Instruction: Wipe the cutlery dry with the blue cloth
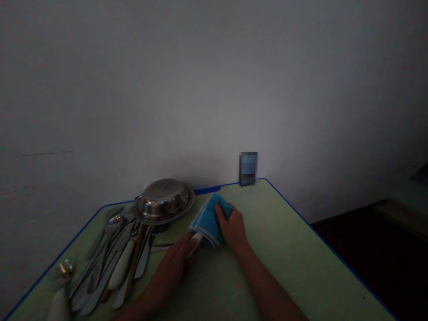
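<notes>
A utensil with a white handle is gripped by my left hand, fingers closed around the handle. My right hand is closed on a blue cloth with a pale edge. The folded cloth covers the utensil's far end, so its kind is hidden. Both hands are close together over the middle of the table. To the left of my left hand lies a pile of cutlery, with spoons, knives and a white-handled piece among it. A fork-like metal piece shows just beside my left hand.
A shiny metal bowl rests upside down behind the cutlery. At the back edge stands a small upright pixelated panel. The pale green table has a blue rim and meets a grey wall. Another utensil lies at front left.
</notes>
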`<state>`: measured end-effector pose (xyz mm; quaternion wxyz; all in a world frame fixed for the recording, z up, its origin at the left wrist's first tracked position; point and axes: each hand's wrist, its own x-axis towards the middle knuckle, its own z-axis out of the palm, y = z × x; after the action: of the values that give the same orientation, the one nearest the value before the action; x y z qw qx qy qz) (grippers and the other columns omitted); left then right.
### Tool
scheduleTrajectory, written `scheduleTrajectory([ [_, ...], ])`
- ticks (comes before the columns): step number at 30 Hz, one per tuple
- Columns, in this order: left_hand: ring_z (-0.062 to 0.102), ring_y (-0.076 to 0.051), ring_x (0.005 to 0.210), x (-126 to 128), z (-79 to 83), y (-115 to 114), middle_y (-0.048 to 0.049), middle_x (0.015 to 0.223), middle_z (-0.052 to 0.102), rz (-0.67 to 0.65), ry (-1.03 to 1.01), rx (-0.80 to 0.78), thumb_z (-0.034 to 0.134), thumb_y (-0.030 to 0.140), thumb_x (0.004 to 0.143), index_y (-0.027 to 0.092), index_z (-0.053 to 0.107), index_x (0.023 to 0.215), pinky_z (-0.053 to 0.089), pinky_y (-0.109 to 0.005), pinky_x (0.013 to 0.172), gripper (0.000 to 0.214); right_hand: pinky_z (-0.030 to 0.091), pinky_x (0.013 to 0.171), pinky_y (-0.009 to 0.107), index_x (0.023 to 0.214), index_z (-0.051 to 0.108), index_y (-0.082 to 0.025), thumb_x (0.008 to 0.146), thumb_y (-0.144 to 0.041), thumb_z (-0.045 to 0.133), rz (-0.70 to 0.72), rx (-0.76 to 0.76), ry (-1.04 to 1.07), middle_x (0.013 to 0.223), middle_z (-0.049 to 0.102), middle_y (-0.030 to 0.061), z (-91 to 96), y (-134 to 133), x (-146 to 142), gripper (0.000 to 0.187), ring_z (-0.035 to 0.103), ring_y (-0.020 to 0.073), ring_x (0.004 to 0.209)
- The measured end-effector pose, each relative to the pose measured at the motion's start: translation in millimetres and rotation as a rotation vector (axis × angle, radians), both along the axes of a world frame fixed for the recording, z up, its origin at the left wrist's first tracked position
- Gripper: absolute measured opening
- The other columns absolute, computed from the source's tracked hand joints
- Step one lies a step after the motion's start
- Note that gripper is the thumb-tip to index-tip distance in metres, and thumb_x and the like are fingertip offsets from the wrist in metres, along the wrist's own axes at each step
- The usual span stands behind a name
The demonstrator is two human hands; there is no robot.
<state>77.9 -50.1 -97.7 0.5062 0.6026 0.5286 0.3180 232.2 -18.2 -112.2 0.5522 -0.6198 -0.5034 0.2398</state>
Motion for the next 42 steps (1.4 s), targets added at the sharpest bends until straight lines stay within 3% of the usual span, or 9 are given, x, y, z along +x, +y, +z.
scheduleTrajectory([
  [7,0.028,-0.007,0.043,1,-4.0,6,0.0080,0.051,0.033,0.016,-0.192,-0.090,0.044,0.046,0.080,0.018,0.047,0.076,0.022,-0.018,0.039,0.028,0.044,0.071,0.031,0.085,0.063,-0.014,0.074,-0.045,0.054,0.209,-0.014,0.225,0.078,0.066,0.0050,-7.2,7,12,0.035,0.059,0.0198,0.075],
  [12,0.021,-0.006,0.038,3,-9.6,8,0.0113,0.047,0.027,0.079,-0.304,-0.142,0.040,0.043,0.082,0.024,0.039,0.091,0.015,-0.016,0.035,0.021,0.045,0.079,0.035,0.093,0.064,-0.017,0.067,-0.032,0.066,0.429,-0.091,0.751,0.087,0.069,0.0044,-14.4,5,14,0.030,0.062,0.0189,0.079],
  [15,0.021,-0.006,0.038,4,-9.9,6,0.0112,0.048,0.026,0.110,-0.358,-0.138,0.039,0.036,0.082,0.025,0.037,0.087,0.015,-0.015,0.035,0.012,0.044,0.082,0.036,0.091,0.065,-0.015,0.062,-0.028,0.070,0.409,-0.105,0.907,0.089,0.069,0.0061,-18.3,3,8,0.032,0.063,0.0194,0.081],
  [19,0.020,-0.006,0.039,5,-8.1,1,0.0109,0.049,0.026,0.102,-0.415,-0.141,0.039,0.031,0.081,0.025,0.036,0.083,0.014,-0.015,0.036,0.008,0.046,0.082,0.036,0.093,0.065,-0.016,0.064,-0.036,0.068,0.260,-0.098,0.973,0.089,0.070,0.0065,-23.7,6,4,0.036,0.063,0.0202,0.084],
  [25,0.032,-0.007,0.049,3,-9.8,-4,0.0086,0.056,0.034,0.061,-0.395,-0.004,0.045,0.041,0.083,0.025,0.043,0.093,0.023,-0.015,0.044,0.019,0.049,0.079,0.032,0.095,0.062,-0.023,0.067,-0.042,0.064,0.050,-0.003,1.162,0.100,0.067,0.0010,-25.1,17,11,0.035,0.061,0.0174,0.093],
  [31,0.038,-0.007,0.053,-2,-16.9,3,0.0038,0.069,0.046,0.056,-0.419,-0.049,0.041,0.047,0.083,0.022,0.050,0.086,0.025,-0.016,0.044,0.027,0.048,0.079,0.035,0.101,0.062,-0.016,0.060,-0.032,0.071,0.254,0.003,0.982,0.095,0.068,0.0074,-26.4,14,12,0.045,0.062,0.0211,0.089],
  [36,0.042,-0.008,0.056,3,-12.9,-2,0.0041,0.072,0.050,-0.022,-0.371,-0.120,0.041,0.044,0.085,0.027,0.041,0.103,0.031,-0.017,0.048,0.025,0.046,0.083,0.037,0.100,0.062,-0.015,0.060,-0.030,0.071,0.187,0.003,1.021,0.091,0.069,0.0069,-27.7,16,12,0.043,0.062,0.0210,0.089],
  [39,0.039,-0.007,0.051,6,-12.0,-2,0.0062,0.067,0.047,-0.084,-0.314,-0.075,0.042,0.043,0.085,0.027,0.037,0.099,0.028,-0.016,0.044,0.023,0.046,0.084,0.034,0.099,0.062,-0.018,0.063,-0.030,0.069,0.136,0.010,1.092,0.097,0.068,0.0053,-25.8,18,12,0.038,0.061,0.0194,0.093],
  [42,0.038,-0.007,0.050,5,-12.6,0,0.0060,0.067,0.045,-0.100,-0.243,0.009,0.041,0.042,0.085,0.024,0.038,0.095,0.028,-0.017,0.043,0.020,0.047,0.080,0.034,0.098,0.062,-0.020,0.066,-0.029,0.066,0.184,0.008,1.131,0.101,0.067,0.0042,-24.0,18,11,0.034,0.061,0.0194,0.091],
])
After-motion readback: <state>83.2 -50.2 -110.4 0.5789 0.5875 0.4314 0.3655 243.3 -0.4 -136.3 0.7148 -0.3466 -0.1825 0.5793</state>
